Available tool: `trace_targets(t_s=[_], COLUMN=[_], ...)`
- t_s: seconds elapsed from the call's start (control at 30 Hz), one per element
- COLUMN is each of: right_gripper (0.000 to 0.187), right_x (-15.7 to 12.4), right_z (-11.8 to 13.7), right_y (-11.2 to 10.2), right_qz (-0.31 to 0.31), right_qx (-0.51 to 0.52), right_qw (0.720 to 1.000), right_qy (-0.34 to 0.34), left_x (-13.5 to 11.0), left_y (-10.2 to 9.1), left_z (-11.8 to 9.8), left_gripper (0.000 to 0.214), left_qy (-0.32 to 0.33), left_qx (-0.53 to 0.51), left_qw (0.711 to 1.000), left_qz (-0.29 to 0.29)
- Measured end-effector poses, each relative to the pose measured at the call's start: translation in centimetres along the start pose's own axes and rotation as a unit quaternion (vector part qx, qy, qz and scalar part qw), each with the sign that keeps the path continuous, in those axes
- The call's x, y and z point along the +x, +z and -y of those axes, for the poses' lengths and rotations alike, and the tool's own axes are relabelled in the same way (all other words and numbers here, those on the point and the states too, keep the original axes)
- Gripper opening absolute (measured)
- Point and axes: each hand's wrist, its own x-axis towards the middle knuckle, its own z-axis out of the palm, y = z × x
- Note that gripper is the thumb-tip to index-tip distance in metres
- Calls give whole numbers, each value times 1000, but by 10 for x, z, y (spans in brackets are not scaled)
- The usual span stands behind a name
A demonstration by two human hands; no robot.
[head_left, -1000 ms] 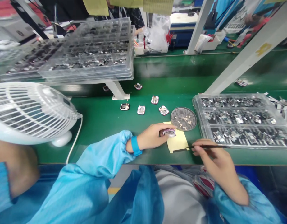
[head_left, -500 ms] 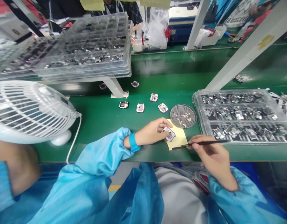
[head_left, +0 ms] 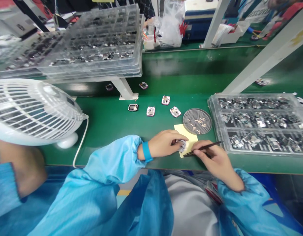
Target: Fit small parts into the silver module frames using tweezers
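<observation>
From my end of the head camera, I have the right hand (head_left: 212,157) nearest, pinching dark tweezers (head_left: 212,145); over the last half second it has come inward, bringing the fingertips to the edge of the yellow note (head_left: 192,139). Facing it, the left hand (head_left: 163,144) grips a small watch case (head_left: 183,144) by its rim above that note, and the case has turned to another angle. I judge that this puts tool and case within working reach of each other; whether the tip touches the case, I cannot tell. Beyond on the green worktop (head_left: 112,126) sits a round dish (head_left: 191,114) holding pale bits, with a clear tray (head_left: 218,131) of metal parts to its right and a white fan (head_left: 35,113) far left. Four other cases (head_left: 151,111) lie past the left hand. Farther back I see stacked trays (head_left: 131,67) on a shelf, then a plastic bag (head_left: 172,23).
</observation>
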Motion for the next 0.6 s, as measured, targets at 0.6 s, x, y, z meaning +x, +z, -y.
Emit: trace_targets(t_s=[0.6], right_gripper=[4], right_x=[3], right_z=[12], right_y=[4], right_qz=[-110], right_qx=[47], right_qw=[990], right_qy=[-80], left_x=[9], left_y=[8], left_z=[-3], left_gripper=[29], left_qy=[-197], left_qx=[-382], left_qw=[903], left_qz=[-27])
